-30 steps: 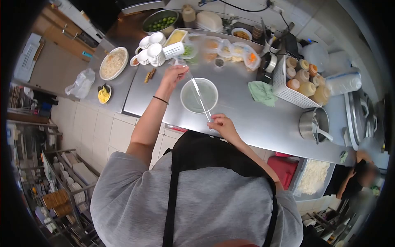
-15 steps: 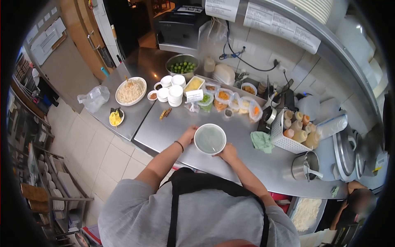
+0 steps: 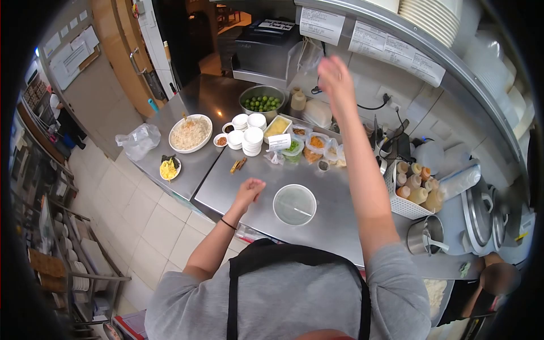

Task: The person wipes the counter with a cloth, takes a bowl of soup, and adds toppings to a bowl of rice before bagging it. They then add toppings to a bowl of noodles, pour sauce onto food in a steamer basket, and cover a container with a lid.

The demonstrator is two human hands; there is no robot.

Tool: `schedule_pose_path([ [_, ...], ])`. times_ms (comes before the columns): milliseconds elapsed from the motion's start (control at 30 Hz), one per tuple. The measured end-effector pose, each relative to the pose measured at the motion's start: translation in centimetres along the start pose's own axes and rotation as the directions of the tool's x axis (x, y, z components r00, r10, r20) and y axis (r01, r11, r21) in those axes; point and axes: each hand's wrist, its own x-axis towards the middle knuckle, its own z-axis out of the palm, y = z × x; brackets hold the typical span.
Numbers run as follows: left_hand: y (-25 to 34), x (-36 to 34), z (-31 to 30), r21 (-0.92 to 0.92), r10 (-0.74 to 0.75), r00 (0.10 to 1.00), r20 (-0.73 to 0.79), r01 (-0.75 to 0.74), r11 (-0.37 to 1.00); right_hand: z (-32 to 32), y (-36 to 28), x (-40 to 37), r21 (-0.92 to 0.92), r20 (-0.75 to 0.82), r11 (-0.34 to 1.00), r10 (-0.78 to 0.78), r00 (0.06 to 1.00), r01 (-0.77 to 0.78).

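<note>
A round tub with a clear, greenish lid (image 3: 294, 204) rests on the steel counter in front of me, and neither hand touches it. My left hand (image 3: 250, 192) hovers just left of the tub, its fingers loosely bent and apart with nothing in them. My right hand (image 3: 336, 79) is raised high on the outstretched arm, in front of the tiled wall and below the paper slips (image 3: 322, 25). Motion smears its fingers. That forearm covers part of the row of ingredient bags, among them a bag of orange bits (image 3: 317, 141).
Behind the tub stand stacked white cups (image 3: 253, 139) and a bowl of green limes (image 3: 262, 103). A bowl of rice (image 3: 191, 134) sits at left. On the right are a basket of sauce bottles (image 3: 416, 187) and a metal pot (image 3: 422, 235). Another person's arm (image 3: 473, 294) shows at lower right.
Both hands have let go of the tub, which now sits on the counter. My right hand has swung up and forward toward the wall; my left has drawn slightly left.
</note>
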Motion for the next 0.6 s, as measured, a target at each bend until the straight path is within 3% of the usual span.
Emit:
schedule_pose_path([
  [67, 2.8, -0.3, 0.5, -0.045, 0.151, 0.986, 0.071, -0.148, 0.988, 2.9, -2.3, 2.3, 0.356, -0.014, 0.934, 0.037, 0.999, -0.029],
  [100, 4.0, -0.4, 0.7, -0.079, 0.215, 0.973, 0.085, -0.209, 0.975, 3.3, -2.1, 2.1, 0.355, -0.019, 0.934, 0.045, 0.999, -0.035],
  [167, 7.4, -1.3, 1.3, -0.1, 0.389, 0.921, 0.019, -0.385, 0.917, 3.8, -1.3, 1.2, 0.287, -0.071, 0.958, 0.03, 0.997, -0.008],
  [233, 9.9, -1.3, 1.6, -0.294, 0.57, 0.816, -0.091, -0.569, 0.768, 3.7, 0.0, -3.9, 0.16, 0.017, 0.982, 0.099, 0.995, -0.1],
  [300, 13.1, -2.2, 2.3, -0.543, 0.589, 0.795, -0.145, -0.562, 0.624, 2.5, 3.5, -9.7, -0.05, 0.133, 0.971, 0.238, 0.962, -0.233],
  [367, 13.2, -1.5, 2.7, -0.437, 0.561, 0.824, -0.079, -0.534, 0.723, 0.3, 5.8, -15.2, -0.228, 0.32, 0.915, 0.394, 0.862, -0.334],
  [433, 11.9, -1.1, 3.6, -0.466, 0.507, 0.859, -0.071, -0.478, 0.744, -2.6, 4.4, -17.8, -0.343, 0.231, 0.827, 0.534, 0.813, -0.446],
  [500, 10.4, -0.7, 4.3, -0.379, 0.443, 0.896, -0.033, -0.422, 0.824, -10.6, 7.5, -18.0, -0.649, -0.022, 0.748, 0.164, 0.986, -0.139],
  [533, 9.6, -0.7, 4.4, -0.345, 0.436, 0.9, -0.02, -0.415, 0.842, -15.6, 8.9, -18.0, -0.905, -0.164, 0.413, -0.108, 0.981, -0.106],
  [567, 9.0, -1.0, 4.8, -0.346, 0.429, 0.903, -0.007, -0.404, 0.847, -20.8, 9.3, -18.0, -0.915, -0.348, 0.24, -0.068, 0.935, -0.323],
  [600, 8.5, -1.4, 5.2, -0.382, 0.374, 0.926, 0.047, -0.33, 0.863, -25.2, 10.3, -18.4, -0.934, -0.357, 0.076, -0.264, 0.896, -0.349],
])
